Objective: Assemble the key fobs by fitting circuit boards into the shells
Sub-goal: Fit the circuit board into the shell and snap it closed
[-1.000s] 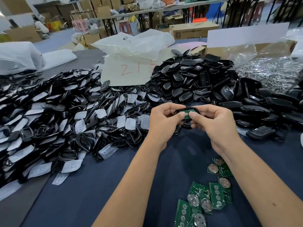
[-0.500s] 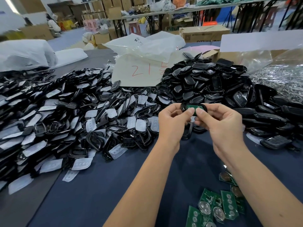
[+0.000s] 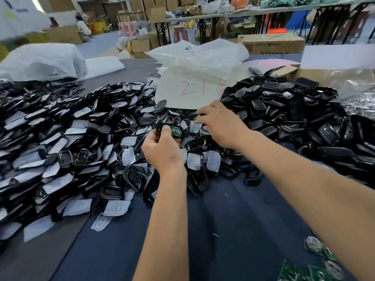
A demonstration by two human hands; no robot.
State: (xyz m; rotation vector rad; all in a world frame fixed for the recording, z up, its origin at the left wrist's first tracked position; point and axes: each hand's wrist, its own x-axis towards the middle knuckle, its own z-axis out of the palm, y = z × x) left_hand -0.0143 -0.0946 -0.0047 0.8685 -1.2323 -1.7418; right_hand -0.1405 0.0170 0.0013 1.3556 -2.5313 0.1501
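My left hand [image 3: 162, 147] grips a black shell with a green circuit board [image 3: 176, 131] seated in it, held above the near edge of the left pile. My right hand [image 3: 221, 123] reaches forward over the heap with fingers spread and relaxed, holding nothing. It hovers over black frames and translucent button pads [image 3: 193, 126] just below the white sheet. Loose green circuit boards [image 3: 316, 266] with coin cells lie on the blue cloth at the bottom right, partly hidden by my right forearm.
A wide heap of black frames and pads [image 3: 67, 151] fills the left. A mound of black shell halves [image 3: 284, 110] rises at the right. A white sheet with red writing [image 3: 190, 92] and plastic bags [image 3: 40, 59] lie behind. Bare blue cloth [image 3: 233, 230] lies between my arms.
My right hand has let go of the shell and moved forward and left over the pile. My left hand keeps the shell with the board. The view has swung left.
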